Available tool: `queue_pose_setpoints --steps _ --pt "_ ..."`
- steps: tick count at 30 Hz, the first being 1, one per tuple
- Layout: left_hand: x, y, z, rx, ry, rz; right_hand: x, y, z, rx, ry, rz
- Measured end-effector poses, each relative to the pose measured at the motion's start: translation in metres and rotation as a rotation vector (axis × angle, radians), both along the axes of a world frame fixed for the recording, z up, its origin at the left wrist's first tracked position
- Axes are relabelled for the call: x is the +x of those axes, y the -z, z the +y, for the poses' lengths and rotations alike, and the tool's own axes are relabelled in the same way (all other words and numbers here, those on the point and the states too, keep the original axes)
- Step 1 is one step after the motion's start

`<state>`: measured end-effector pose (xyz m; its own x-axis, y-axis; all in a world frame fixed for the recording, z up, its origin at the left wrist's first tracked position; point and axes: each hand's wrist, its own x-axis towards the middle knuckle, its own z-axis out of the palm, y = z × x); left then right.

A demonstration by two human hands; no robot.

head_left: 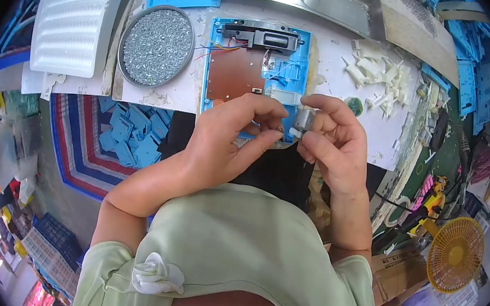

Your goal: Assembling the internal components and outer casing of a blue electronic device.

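Motor (pixel 303 122) at frame centre, pinched by right hand (pixel 333 139); left hand (pixel 232 137) fingertips closed at its lower end, above blue panel (pixel 277 76). Risk: slips from fingertip grip, drops among screws (pixel 156 45) upper left.

Assembly workshop: screw tray (pixel 156 46), blue plastic parts (pixel 134 131), cluttered bench (pixel 339 55).

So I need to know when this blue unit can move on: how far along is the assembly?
Partly built. Already seated in the blue housing: the brown circuit board, the black part along the top, and coloured wires. In hand: the right hand pinches a small silver motor at the housing's lower edge while the left hand steadies it. Left, judging by this: the motor is not yet seated, and no cover is on.
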<state>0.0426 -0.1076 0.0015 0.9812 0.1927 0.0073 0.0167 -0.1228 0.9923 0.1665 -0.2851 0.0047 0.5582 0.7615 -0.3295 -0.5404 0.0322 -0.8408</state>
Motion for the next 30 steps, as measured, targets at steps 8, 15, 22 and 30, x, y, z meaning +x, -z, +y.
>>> queue_pose_setpoints --steps 8,15,22,30 --pt "0.001 0.004 -0.002 -0.045 -0.091 -0.047 0.002 0.000 0.007 -0.026 -0.113 -0.053" --pt "0.001 0.014 -0.001 0.145 -0.142 -0.233 -0.004 0.008 0.009 -0.090 -0.015 -1.008" --pt "0.005 0.015 0.013 0.444 -0.119 -0.456 0.009 -0.013 0.015 -0.159 -0.167 -0.817" --pt "0.002 0.010 0.019 0.307 -0.006 -0.293 0.012 -0.007 0.015 0.044 -0.130 -1.383"
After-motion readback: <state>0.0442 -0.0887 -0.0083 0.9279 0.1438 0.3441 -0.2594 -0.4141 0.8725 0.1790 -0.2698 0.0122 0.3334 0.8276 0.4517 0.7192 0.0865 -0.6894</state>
